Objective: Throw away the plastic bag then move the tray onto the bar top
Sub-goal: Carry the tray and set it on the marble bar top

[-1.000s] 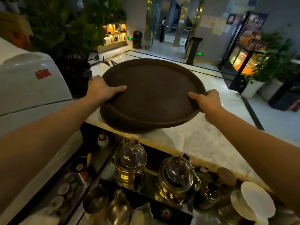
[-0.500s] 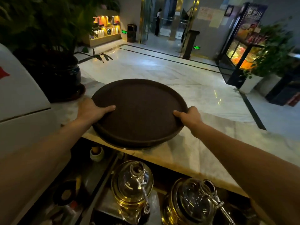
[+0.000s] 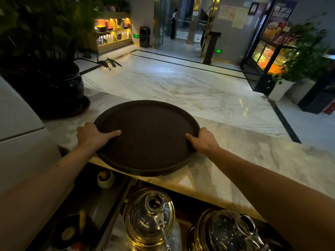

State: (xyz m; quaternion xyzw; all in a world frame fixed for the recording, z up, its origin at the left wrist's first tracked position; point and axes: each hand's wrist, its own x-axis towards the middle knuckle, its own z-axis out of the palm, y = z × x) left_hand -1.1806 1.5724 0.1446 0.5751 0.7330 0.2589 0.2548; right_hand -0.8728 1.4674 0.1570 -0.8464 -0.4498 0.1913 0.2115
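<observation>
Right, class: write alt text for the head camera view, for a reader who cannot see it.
Two bare hands, left hand and right hand, grip opposite rims of a round dark tray lying on a pale marble bar top. Glass teapots stand below; a potted plant sits left.

Below me, on the lower counter: two glass teapots (image 3: 150, 217) (image 3: 233, 230) side by side, a small green cup (image 3: 106, 180) to their left. Dark-potted plant (image 3: 54, 82) at far left. Lit display shelf (image 3: 113, 34) across the lobby; drinks fridge (image 3: 268, 53) far right.
</observation>
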